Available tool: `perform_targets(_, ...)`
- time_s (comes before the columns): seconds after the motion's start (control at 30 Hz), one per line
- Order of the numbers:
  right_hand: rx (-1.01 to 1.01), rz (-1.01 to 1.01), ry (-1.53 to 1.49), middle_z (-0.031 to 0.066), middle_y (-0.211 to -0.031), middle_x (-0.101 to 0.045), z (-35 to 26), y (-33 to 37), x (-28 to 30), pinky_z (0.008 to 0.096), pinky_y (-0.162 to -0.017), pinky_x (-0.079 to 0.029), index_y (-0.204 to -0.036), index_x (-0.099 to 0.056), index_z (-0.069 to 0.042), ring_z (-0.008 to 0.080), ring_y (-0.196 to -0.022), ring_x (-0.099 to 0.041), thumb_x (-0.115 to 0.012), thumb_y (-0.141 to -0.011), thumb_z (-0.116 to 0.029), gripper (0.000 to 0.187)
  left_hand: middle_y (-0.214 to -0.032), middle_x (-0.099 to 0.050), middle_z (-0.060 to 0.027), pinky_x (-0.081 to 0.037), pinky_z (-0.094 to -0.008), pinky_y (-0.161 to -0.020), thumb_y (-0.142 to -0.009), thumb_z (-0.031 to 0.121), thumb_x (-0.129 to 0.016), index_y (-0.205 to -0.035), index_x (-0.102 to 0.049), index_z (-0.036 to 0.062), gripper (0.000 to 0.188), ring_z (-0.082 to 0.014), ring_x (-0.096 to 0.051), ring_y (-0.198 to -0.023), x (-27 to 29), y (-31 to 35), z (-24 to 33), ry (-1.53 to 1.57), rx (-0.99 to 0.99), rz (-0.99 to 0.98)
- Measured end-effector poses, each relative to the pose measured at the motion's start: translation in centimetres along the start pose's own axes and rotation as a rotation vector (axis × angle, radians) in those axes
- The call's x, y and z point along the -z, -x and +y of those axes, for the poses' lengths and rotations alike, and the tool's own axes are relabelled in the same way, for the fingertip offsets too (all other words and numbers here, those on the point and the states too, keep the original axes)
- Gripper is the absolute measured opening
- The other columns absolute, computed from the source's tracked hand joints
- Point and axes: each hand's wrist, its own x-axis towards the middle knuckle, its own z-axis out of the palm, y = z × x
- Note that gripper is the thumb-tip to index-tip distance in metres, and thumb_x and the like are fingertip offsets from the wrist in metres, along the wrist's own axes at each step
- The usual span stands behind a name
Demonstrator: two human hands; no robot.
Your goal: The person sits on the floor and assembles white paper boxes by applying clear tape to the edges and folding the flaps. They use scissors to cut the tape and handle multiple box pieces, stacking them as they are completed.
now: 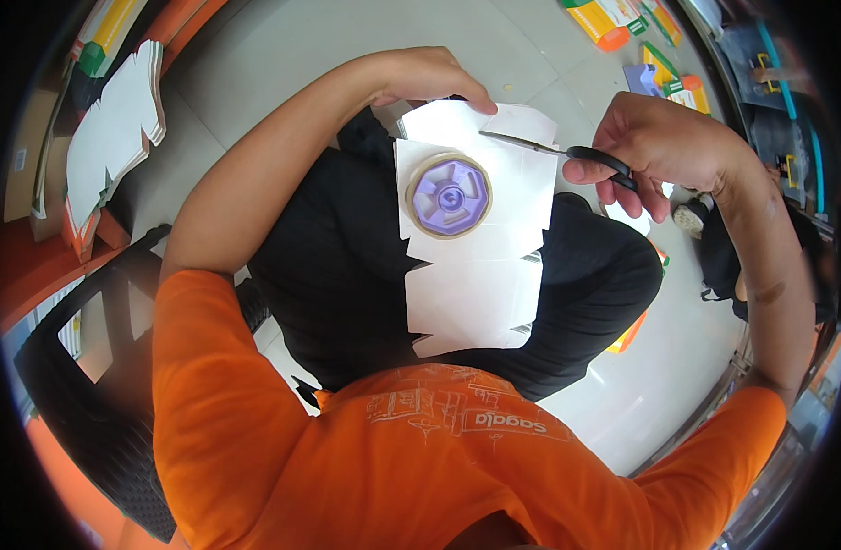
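The right grip (659, 154) holds scissors (556, 150), blades pointing left over the far end of the white card (521, 197); the card lies on the lap (324, 238), long axis pointing forward; the left grip (429, 78) touches its far edge, how tightly I cannot tell.

One fisheye view looks steeply down from the wearer's head, past the nearby shirt (384, 477), to the trousers (324, 261) and hands (663, 147), the floor (255, 115) farther off; straight edges bend outward, and the dark rim seems too warped to read
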Motion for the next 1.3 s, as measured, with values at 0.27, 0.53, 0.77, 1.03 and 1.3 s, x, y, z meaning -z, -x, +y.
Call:
perform_targets(0.27,0.001,-0.02,0.088,0.0057,-0.06,-0.067,3.0,2.0,0.8,0.0203,-0.045,-0.043,-0.076,-0.072,0.0,0.0101,-0.046,-0.059,-0.07,-0.088,-0.032,0.034,-0.101,-0.071,-0.0184,-0.05,-0.0313,-0.078,-0.074,0.037,-0.076,-0.103,-0.073,-0.0045,0.051,-0.0268,-0.067,-0.089,0.2,0.9,-0.6,0.015,-0.038,0.015)
perform_targets(0.53,0.126,0.458,0.063,0.0081,-0.071,-0.069,21.4,-12.7,-2.3,0.0311,-0.055,-0.048,-0.083,-0.07,0.003,0.0137,-0.058,-0.061,-0.064,-0.093,-0.026,0.031,-0.104,-0.071,-0.0162,-0.045,-0.0345,-0.093,-0.08,0.042,-0.073,-0.106,-0.075,0.0009,0.049,-0.0266,-0.063,-0.101,-0.4,0.6,0.3,-0.146,-0.09,0.022)
perform_targets(0.77,-0.001,0.705,0.407,0.0242,-0.099,-0.068,19.8,-25.5,-6.3,0.0465,-0.082,-0.055,-0.097,-0.065,0.001,0.0397,-0.096,-0.067,-0.067,-0.086,-0.018,0.022,-0.093,-0.071,-0.013,-0.047,-0.0323,-0.086,-0.084,0.037,-0.072,-0.101,-0.075,0.0005,0.04,-0.0212,-0.063,-0.091,-0.2,1.2,0.5,-0.172,-0.056,-0.002)
perform_targets(1.03,0.309,1.207,-0.028,0.0174,-0.091,-0.067,12.1,-14.5,-6.7,0.041,-0.071,-0.053,-0.095,-0.065,-0.001,0.033,-0.082,-0.067,-0.066,-0.086,-0.012,0.015,-0.089,-0.071,-0.0114,-0.048,-0.0302,-0.08,-0.083,0.04,-0.074,-0.098,-0.076,0.0009,0.042,-0.019,-0.063,-0.085,-0.6,1.0,0.6,-0.209,-0.109,0.014)
perform_targets(1.3,0.721,1.178,0.18,0.0087,-0.108,-0.057,-0.5,-6.6,-20.5,0.0339,-0.067,-0.049,-0.099,-0.06,-0.005,0.0229,-0.081,-0.061,-0.079,-0.077,-0.036,0.042,-0.088,-0.071,-0.0109,-0.048,-0.0303,-0.08,-0.083,0.04,-0.074,-0.098,-0.076,0.0012,0.041,-0.0184,-0.063,-0.085,-0.6,0.9,0.1,-0.226,-0.13,0.028)
